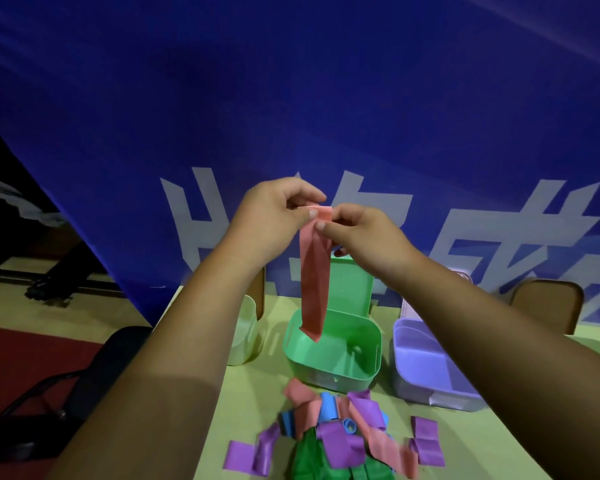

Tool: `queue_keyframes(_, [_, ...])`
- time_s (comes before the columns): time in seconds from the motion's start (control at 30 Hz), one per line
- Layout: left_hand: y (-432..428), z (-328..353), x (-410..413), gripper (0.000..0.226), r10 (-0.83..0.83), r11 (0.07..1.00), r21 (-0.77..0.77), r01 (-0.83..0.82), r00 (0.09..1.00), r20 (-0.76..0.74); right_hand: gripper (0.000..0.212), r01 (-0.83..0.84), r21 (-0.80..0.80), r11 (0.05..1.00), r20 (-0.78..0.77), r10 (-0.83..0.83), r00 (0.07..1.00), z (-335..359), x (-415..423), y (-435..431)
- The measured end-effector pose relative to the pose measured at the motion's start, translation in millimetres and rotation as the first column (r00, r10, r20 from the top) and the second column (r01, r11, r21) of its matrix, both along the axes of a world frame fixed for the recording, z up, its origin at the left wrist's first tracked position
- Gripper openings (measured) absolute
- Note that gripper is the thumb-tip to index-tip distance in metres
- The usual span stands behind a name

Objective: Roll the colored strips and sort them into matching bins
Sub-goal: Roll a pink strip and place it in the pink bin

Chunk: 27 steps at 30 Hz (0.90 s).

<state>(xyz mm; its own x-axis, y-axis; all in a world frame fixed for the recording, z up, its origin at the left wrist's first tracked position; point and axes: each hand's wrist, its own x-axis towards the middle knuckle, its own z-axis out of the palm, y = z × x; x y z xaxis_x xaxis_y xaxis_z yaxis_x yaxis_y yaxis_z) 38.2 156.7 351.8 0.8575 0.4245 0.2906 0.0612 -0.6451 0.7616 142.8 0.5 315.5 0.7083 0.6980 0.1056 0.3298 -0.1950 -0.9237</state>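
Observation:
A pink strip (313, 271) hangs straight down above the green bin (333, 355). Its top end is folded over and pinched between both hands, raised in front of me. My left hand (274, 216) pinches it from the left, and my right hand (364, 237) pinches it from the right. A pile of loose strips (333, 434) in pink, purple, blue and green lies on the yellow-green table (250, 393) near me. A pale yellow bin (245, 330) stands left of the green one, partly hidden by my left arm. A purple bin (426, 368) stands to the right.
A blue banner with white characters (326, 116) hangs behind the table. A dark chair (94, 375) stands at the table's left, and a brown chair back (548, 303) shows at the far right. The green bin's lid (347, 285) stands up behind it.

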Motion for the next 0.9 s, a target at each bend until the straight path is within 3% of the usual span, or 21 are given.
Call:
queue_keyframes(0.13, [-4,0,-1,0.027,0.009,0.999,-0.054,-0.007,0.999,0.042,0.015,-0.005,0.045,0.999,-0.06,0.008,0.998,2,-1,-3])
queue_keyframes(0.23, [-6,-7,-2,0.035,-0.002,0.981,-0.193,0.003,1.0,0.006,0.018,0.003,0.074,0.997,-0.083,0.003,0.997,5,-1,-6])
queue_keyframes(0.33, [-11,-26,-2,0.026,-0.119,0.842,-0.531,0.098,0.993,-0.007,0.015,0.021,0.111,0.994,-0.097,-0.01,0.995,12,-3,-11])
queue_keyframes(0.4, [-16,-44,-4,0.02,-0.193,0.729,-0.669,0.149,0.981,0.008,0.014,0.041,0.137,0.99,-0.106,-0.027,0.994,15,-2,-14])
queue_keyframes(0.57, [-30,-83,-3,0.029,-0.279,0.822,-0.558,0.118,0.937,-0.212,0.015,0.085,0.169,0.982,-0.098,-0.069,0.993,26,2,-23])
queue_keyframes(0.77, [-40,-117,-7,0.019,-0.254,0.806,-0.592,0.029,0.919,-0.302,0.019,0.305,0.256,0.917,-0.175,-0.266,0.948,30,14,-37])
queue_keyframes(0.9, [-40,-129,-8,0.013,-0.186,0.807,-0.587,-0.068,0.914,-0.362,0.019,0.433,0.232,0.871,-0.202,-0.392,0.897,18,25,-47])
